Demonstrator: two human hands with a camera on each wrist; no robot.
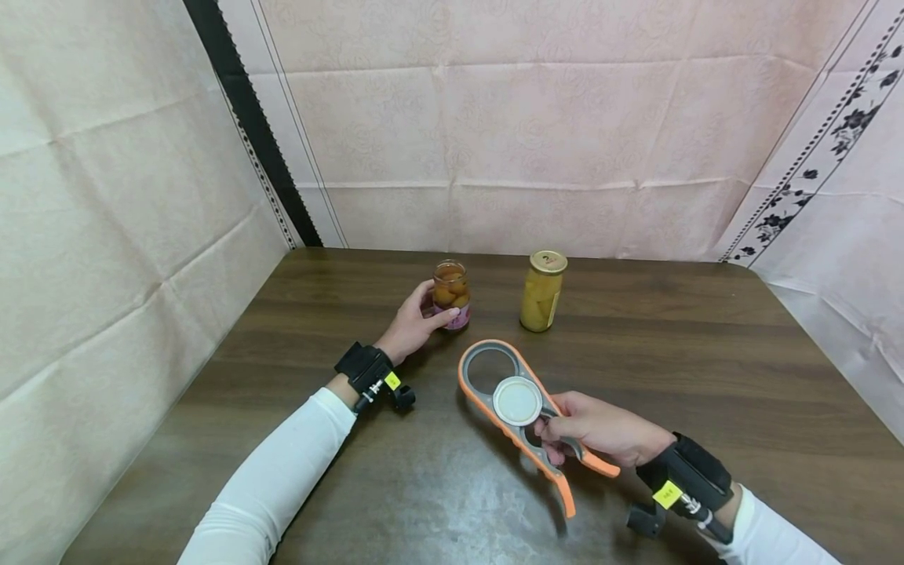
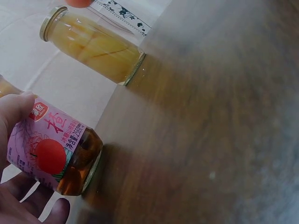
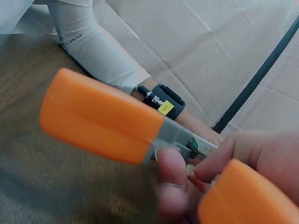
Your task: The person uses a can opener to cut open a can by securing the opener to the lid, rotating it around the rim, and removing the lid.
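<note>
My left hand grips a small glass jar of brownish fruit by its pink label, thumb on one side and fingers on the other. The jar stands upright on the table, and its glass rim shows with no lid on it. In the head view, my right hand holds an orange and grey jar opener, with fingers and thumb reaching in between its two handles. A round whitish lid lies within the opener's frame, beside my thumb. The right wrist view shows the orange handle close up.
A taller jar of yellow fruit with a gold lid stands right of the small jar, towards the back edge of the brown wooden table. Pale cloth hangs behind the table and along both sides.
</note>
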